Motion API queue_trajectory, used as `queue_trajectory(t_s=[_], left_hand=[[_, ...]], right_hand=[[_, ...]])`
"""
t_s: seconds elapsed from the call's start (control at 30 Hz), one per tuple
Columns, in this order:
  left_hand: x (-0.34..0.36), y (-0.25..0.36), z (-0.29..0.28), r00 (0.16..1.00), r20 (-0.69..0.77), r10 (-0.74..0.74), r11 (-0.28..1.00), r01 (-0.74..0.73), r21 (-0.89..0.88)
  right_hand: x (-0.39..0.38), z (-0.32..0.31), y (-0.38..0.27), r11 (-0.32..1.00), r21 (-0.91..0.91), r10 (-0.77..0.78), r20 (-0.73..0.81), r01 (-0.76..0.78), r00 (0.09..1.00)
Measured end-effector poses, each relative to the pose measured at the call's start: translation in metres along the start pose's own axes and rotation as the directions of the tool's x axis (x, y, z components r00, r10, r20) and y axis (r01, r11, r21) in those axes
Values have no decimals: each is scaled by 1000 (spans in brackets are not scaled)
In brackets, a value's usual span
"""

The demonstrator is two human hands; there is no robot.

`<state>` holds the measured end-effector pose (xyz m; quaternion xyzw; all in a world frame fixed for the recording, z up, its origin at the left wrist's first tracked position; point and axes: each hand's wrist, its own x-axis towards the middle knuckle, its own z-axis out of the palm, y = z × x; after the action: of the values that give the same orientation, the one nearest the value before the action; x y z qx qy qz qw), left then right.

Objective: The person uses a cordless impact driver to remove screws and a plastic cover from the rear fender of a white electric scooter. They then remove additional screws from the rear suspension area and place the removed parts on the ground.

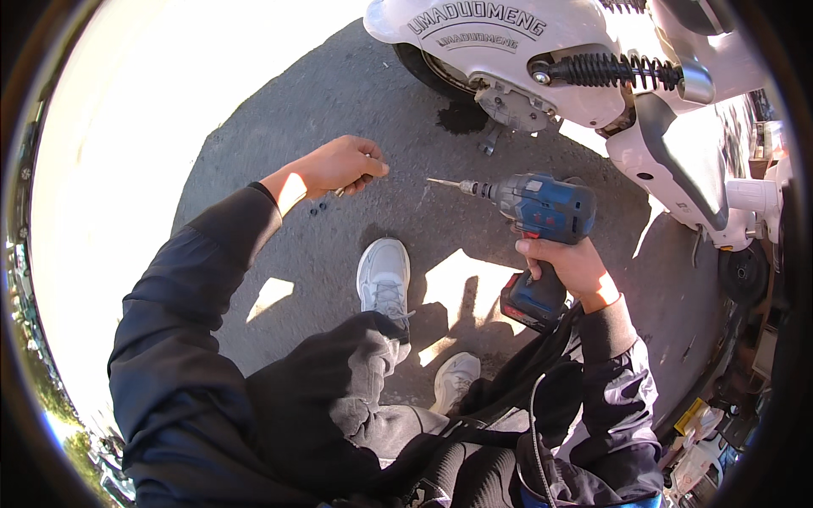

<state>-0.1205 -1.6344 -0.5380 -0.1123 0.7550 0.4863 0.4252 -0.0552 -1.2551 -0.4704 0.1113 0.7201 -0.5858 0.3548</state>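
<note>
My right hand point(566, 264) is wrapped round the handle of a blue cordless drill point(546, 207), with a finger by its red trigger. The drill lies level, and its long thin bit point(444, 182) points left toward my other hand. My left hand point(343, 165) is closed, fingers curled and thumb pressed against them. A small metallic piece peeks out below the curled fingers, but its kind is hidden. A gap separates the bit's tip from the left hand. Small dark pieces point(318, 208) lie on the ground just under the left wrist.
A white scooter point(508, 34) with a black coil shock absorber point(610, 71) stands at the upper right. A dark wet patch point(461, 118) marks the asphalt under its wheel. My grey shoes point(384, 273) are below my hands. Assorted clutter point(703, 423) lines the right edge.
</note>
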Motion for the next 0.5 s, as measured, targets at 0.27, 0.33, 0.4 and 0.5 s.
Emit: queue_trajectory(t_s=[0.27,0.33,0.4,0.5], left_hand=[[-1,-98,-9,994,-101,-45,992,33,-120],[-10,-116,-15,987,-125,-99,986,80,-148],[-20,-127,-18,986,-122,-115,981,92,-173],[-28,-128,-26,989,-132,-65,984,42,-175]], right_hand=[[23,33,17,928,-338,177,34,-156,984],[27,42,16,898,-412,186,40,-153,982],[31,49,13,856,-490,215,46,-165,976],[34,57,5,852,-512,165,74,-104,984]])
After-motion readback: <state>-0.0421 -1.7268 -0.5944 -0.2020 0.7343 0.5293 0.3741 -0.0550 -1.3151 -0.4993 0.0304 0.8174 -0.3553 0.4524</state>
